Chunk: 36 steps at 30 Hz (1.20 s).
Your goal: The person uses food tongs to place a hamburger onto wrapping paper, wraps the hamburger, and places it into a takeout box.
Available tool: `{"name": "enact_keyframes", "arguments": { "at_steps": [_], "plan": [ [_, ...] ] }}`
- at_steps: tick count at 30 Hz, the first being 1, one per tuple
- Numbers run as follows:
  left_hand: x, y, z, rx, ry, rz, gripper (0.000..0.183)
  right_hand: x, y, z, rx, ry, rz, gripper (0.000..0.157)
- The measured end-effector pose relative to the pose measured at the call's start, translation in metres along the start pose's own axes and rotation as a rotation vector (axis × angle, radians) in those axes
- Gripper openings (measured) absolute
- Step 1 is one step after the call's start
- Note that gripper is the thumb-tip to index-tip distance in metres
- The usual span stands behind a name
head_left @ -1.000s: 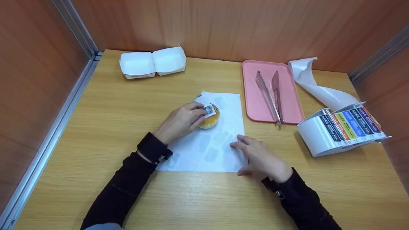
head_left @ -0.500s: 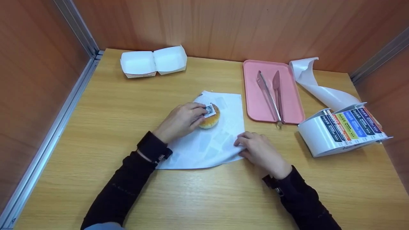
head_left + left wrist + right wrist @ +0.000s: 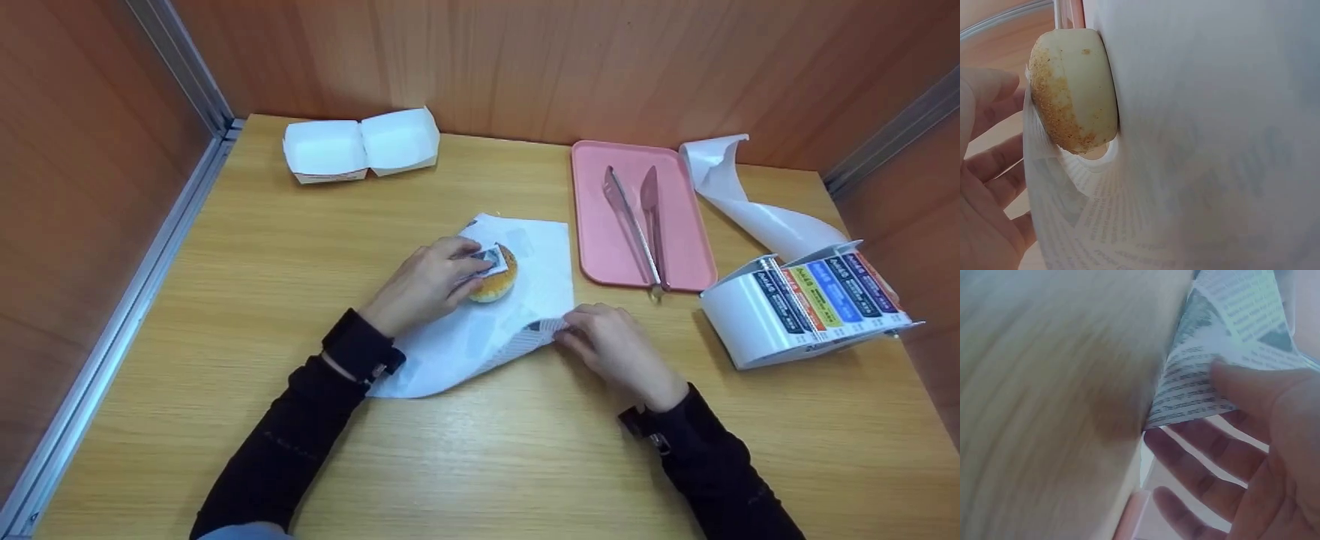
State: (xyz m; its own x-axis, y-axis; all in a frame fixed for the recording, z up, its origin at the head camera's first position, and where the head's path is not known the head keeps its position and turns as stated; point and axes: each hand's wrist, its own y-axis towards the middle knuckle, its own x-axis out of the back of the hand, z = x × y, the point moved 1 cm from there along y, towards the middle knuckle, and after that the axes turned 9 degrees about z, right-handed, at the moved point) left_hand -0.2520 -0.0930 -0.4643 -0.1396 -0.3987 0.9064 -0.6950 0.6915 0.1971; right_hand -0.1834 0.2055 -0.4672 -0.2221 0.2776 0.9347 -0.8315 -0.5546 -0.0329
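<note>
A seeded bun (image 3: 502,283) sits on a sheet of printed wrapping paper (image 3: 541,259) in the middle of the table. My left hand (image 3: 429,279) holds the paper's folded-over left part against the bun's top; a printed corner shows by the fingertips. From the left wrist view, the bun (image 3: 1075,90) stands between paper layers, the fingers (image 3: 999,160) behind the outer one. At the sheet's near right corner, my right hand (image 3: 616,351) pinches the paper between thumb and fingers. That corner is lifted, its newsprint-patterned underside (image 3: 1196,382) visible in the right wrist view.
An open white burger box (image 3: 326,148) is at the back left. Tongs (image 3: 634,225) and a spatula-like utensil (image 3: 651,196) lie on a pink tray (image 3: 600,259). On the right stands a white dispenser (image 3: 735,319) with coloured labels and a curled white strip (image 3: 780,223).
My right hand has taken hold of the paper's near right corner and lifted it away from me, folding it up and over. My left hand has stayed at the bun.
</note>
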Motion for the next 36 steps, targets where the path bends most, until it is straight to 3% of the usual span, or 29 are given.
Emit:
{"name": "enact_keyframes", "arguments": {
  "at_steps": [6, 11, 15, 21, 24, 36],
  "plan": [
    [0.001, 0.002, -0.002, -0.013, 0.039, -0.003, 0.032, 0.008, 0.004, 0.000, -0.028, 0.167, -0.083, 0.008],
    [0.002, 0.001, -0.004, 0.003, 0.034, 0.023, 0.032, 0.015, 0.016, 0.004, -0.049, 0.236, -0.175, 0.027],
    [0.002, 0.000, -0.004, 0.028, 0.033, 0.041, 0.033, 0.019, 0.029, 0.006, -0.005, 0.207, -0.211, 0.034],
    [0.002, 0.000, -0.003, 0.009, 0.008, 0.000, 0.023, 0.017, 0.047, 0.006, 0.121, 0.150, -0.210, 0.015],
    [0.003, 0.000, -0.001, -0.003, -0.006, -0.011, 0.020, 0.014, 0.054, 0.008, 0.160, 0.138, -0.191, 0.015],
    [0.007, 0.000, 0.000, 0.048, -0.109, 0.009, 0.021, 0.009, 0.076, 0.018, 0.177, 0.013, -0.202, 0.016]
  ]
}}
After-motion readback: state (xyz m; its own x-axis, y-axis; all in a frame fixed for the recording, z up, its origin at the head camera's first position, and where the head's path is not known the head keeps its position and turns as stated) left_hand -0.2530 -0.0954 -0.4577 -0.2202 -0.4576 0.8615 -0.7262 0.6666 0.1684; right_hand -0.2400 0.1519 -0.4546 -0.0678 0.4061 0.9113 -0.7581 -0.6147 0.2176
